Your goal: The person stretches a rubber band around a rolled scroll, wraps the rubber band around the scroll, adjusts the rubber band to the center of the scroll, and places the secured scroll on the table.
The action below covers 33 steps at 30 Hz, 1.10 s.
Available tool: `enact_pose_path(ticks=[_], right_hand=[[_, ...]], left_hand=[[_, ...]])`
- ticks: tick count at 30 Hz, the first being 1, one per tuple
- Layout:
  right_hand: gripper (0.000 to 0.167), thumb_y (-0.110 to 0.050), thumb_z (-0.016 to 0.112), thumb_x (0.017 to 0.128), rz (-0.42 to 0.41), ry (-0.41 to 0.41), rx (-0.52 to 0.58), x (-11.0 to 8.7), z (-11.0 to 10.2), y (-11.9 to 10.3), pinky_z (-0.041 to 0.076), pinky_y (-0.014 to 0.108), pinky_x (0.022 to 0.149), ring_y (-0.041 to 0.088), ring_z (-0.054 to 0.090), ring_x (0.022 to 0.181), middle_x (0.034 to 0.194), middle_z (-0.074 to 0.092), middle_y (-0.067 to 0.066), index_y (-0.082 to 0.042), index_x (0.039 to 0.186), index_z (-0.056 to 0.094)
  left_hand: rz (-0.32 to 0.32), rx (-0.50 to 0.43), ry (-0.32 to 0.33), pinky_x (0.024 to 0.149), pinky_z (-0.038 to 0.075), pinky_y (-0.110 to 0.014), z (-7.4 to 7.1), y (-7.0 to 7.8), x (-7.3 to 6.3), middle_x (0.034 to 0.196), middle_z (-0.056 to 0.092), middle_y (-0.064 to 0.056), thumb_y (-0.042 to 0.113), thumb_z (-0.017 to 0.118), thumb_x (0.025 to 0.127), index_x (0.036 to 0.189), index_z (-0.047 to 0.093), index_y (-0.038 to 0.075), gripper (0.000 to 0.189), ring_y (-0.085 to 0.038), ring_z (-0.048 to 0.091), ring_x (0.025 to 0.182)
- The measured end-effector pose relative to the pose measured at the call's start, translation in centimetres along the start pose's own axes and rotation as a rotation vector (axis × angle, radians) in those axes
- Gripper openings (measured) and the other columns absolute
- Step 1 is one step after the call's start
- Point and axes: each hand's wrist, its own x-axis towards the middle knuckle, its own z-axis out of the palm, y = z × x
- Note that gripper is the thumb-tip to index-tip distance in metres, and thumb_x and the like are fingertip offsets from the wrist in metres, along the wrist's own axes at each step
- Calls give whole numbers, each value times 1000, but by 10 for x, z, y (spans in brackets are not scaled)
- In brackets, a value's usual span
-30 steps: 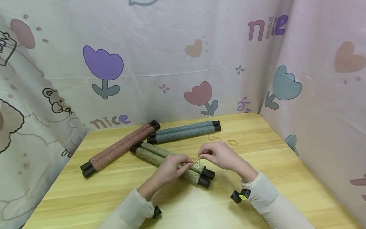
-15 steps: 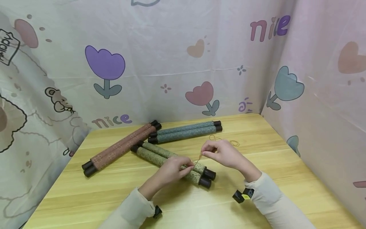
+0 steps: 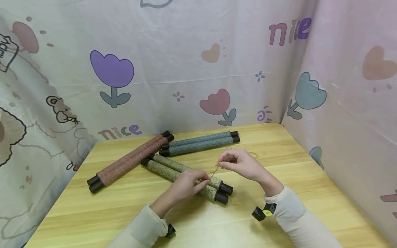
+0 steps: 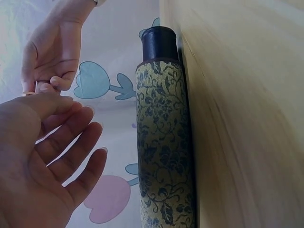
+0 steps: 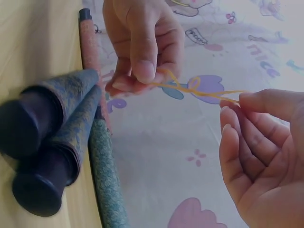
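Note:
A thin yellow string point(image 5: 194, 89) runs taut between my two hands, with a small loop partway along. My left hand point(image 3: 190, 182) pinches one end between thumb and index finger, just above the green-gold patterned scroll point(image 3: 164, 169); its other fingers are spread loosely in the left wrist view. Higher and to the right, my right hand point(image 3: 241, 165) pinches the other end. That scroll is rolled from both ends into two parallel rolls with dark end knobs point(image 3: 222, 197), and lies on the table beneath the hands.
A reddish scroll point(image 3: 127, 163) slants along the table's left side. Behind lies a blue-green scroll point(image 3: 201, 142). Another piece of yellow string point(image 3: 255, 155) shows behind my right hand. Printed cloth point(image 3: 161, 69) hangs behind the table point(image 3: 93, 213).
My right hand has drawn up and away from the left, stretching the string between them. The left hand has stayed nearly in place over the green-gold scroll.

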Motion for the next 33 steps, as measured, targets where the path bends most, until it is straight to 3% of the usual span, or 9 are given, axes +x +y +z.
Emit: enact_pose_path(ticks=[6, 10, 14, 20, 25, 33], right_hand=[[4, -12, 67, 94, -27, -27, 25, 6, 9, 2, 55, 30, 73, 20, 66, 81, 89, 70, 8, -9, 97, 69], [2, -11, 68, 93, -55, -20, -43, 6, 12, 2, 53, 27, 66, 17, 64, 76, 84, 69, 5, -10, 95, 69], [3, -14, 68, 94, -62, -6, -137, 3, 14, 1, 52, 26, 62, 11, 61, 73, 83, 68, 1, -11, 95, 68], [9, -23, 67, 95, -11, 4, -252, 0, 19, -1, 52, 27, 65, 7, 60, 74, 82, 67, -6, -14, 95, 68], [7, -21, 67, 94, -24, 16, -281, 0, 22, -1, 52, 26, 66, 5, 60, 75, 82, 65, -12, -14, 95, 68], [8, -23, 66, 96, -71, -12, -319, 0, 28, -2, 51, 25, 66, 3, 60, 75, 81, 64, -15, -16, 95, 68]], left_hand=[[-36, -15, 4, 80, 55, -28, -2, 2, 0, 96, 72, 5, 23, 68, 94, 104, 72, 12, 16, -8, 66, 87], [-81, -45, -9, 84, 55, -31, -4, 4, 1, 105, 71, 1, 34, 67, 93, 115, 70, 12, 31, -10, 65, 94], [-63, -80, -9, 85, 55, -34, -5, 4, 3, 108, 71, -3, 37, 68, 91, 118, 69, 12, 37, -11, 65, 96], [-2, -35, -9, 81, 55, -29, -4, 4, 2, 104, 71, 2, 22, 71, 92, 116, 70, 11, 28, -9, 65, 91], [-45, -70, 2, 82, 55, -31, -4, 5, 0, 109, 70, 3, 21, 63, 97, 116, 70, 13, 22, -8, 65, 93], [-38, -103, 43, 75, 56, -30, -4, 5, 0, 93, 70, 9, 21, 68, 94, 103, 72, 13, 13, -4, 64, 85]])
